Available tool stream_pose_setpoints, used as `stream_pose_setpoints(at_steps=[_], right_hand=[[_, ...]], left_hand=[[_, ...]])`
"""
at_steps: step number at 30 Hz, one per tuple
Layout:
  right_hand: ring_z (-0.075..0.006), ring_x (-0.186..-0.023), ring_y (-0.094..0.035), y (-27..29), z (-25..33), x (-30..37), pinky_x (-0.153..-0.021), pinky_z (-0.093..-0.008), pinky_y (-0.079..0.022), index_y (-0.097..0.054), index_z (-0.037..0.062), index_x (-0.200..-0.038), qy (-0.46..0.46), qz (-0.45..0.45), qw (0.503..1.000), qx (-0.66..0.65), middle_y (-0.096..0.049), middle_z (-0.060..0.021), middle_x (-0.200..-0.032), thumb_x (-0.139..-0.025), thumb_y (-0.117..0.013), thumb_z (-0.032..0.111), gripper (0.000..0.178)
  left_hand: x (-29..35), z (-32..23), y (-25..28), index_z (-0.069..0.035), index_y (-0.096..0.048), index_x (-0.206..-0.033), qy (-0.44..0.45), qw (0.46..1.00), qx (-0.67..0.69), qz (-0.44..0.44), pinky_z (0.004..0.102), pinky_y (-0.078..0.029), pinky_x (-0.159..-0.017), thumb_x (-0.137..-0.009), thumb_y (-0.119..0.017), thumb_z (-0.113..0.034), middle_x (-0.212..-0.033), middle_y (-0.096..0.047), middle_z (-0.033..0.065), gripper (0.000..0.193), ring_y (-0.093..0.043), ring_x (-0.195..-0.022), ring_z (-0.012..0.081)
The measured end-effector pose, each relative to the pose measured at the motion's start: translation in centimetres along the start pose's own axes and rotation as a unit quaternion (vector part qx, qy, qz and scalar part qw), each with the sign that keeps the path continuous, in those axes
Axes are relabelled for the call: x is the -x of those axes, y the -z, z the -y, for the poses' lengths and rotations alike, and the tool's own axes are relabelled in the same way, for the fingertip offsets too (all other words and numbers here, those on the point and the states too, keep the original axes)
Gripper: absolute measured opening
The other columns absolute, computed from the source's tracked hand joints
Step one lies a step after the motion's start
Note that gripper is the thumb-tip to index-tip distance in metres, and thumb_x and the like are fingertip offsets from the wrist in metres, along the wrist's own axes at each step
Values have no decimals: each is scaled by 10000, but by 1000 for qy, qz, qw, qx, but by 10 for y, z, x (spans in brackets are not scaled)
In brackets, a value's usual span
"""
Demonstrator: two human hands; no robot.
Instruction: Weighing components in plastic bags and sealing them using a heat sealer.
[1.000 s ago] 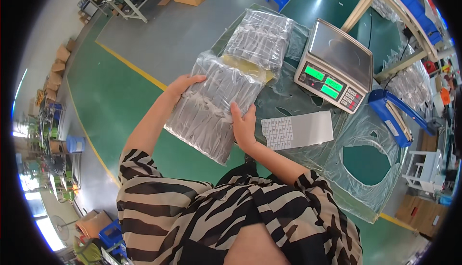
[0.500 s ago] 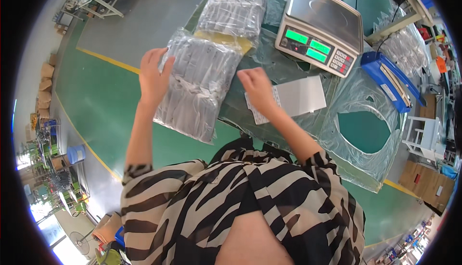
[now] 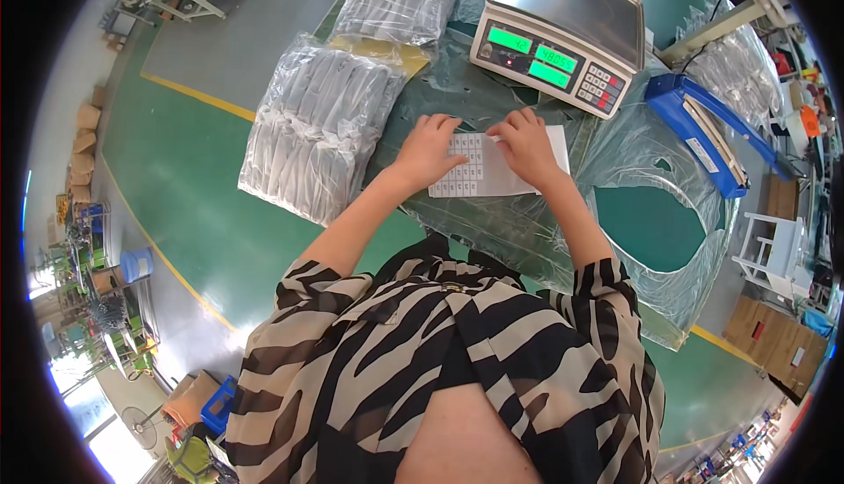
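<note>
A white sheet of small printed labels [image 3: 466, 181] lies on the plastic-covered table in front of me. My left hand [image 3: 426, 152] rests at the sheet's left side, its thumb apart from the fingers and reaching over the labels. Over the sheet's upper right part, my right hand [image 3: 526, 152] has its thumb and forefinger pinched together on what looks like a small white label. Left of my hands lies a clear plastic bag [image 3: 308, 123] packed with rows of grey pieces. A similar filled bag [image 3: 400, 0] lies behind it, with yellow material [image 3: 413, 59] showing between the two.
A counting scale [image 3: 563, 44] with lit green displays stands behind the sheet. To its right sits a blue stapler-like tool [image 3: 694, 137]. Torn clear plastic film [image 3: 659, 299] covers the table's right part, and more bagged goods [image 3: 738, 80] lie at the far right.
My left hand has left the near bag and come right to the label sheet. My right hand has moved right over the sheet. The scale's display reading has changed.
</note>
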State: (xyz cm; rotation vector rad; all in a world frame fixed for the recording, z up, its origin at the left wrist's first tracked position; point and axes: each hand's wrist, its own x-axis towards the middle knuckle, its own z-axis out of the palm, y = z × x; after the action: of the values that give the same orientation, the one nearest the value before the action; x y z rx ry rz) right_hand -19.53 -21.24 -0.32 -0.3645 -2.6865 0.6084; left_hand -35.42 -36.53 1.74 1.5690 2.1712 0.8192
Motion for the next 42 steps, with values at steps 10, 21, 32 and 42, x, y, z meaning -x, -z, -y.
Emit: stream_pose_setpoints(at_steps=[10, 21, 32, 42], right_hand=[[-261, -860, -504, 58, 9, -2, -786, -390, -403, -624, 95, -854, 108, -67, 991, -46, -538, -45, -841, -665, -662, 17, 208], [-236, -712, -581, 19, 37, 20, -586, -310, -462, -635, 64, -858, -19, -183, 974, -135, -579, -65, -821, -704, -714, 19, 179], [-168, -658, -580, 22, 38, 21, -583, -260, -449, -648, 25, -808, -186, -101, 904, -371, -625, -67, -776, -750, -701, 35, 79], [-125, -645, -558, 11, 49, 15, -576, -247, -437, -644, 12, -794, -122, -129, 932, -315, -625, -55, -754, -764, -673, 32, 46]], left_hand=[[-19, -19, -12, -14, -639, -906, 112, 969, 157, 153, 265, -437, -715, -764, -721, -207, -888, -632, 36, 252, -561, -865, 120], [1, -40, -19, 9, -630, -931, 163, 911, 374, 65, 222, -424, -622, -874, -601, -123, -767, -618, 10, 146, -511, -679, 57], [7, -49, -9, 14, -611, -954, 37, 968, 248, -4, 241, -445, -617, -859, -577, -32, -768, -617, 80, 111, -517, -675, 81], [17, -44, 1, 20, -603, -943, 64, 965, 253, 27, 235, -432, -608, -860, -572, -35, -738, -593, 65, 104, -486, -656, 71]])
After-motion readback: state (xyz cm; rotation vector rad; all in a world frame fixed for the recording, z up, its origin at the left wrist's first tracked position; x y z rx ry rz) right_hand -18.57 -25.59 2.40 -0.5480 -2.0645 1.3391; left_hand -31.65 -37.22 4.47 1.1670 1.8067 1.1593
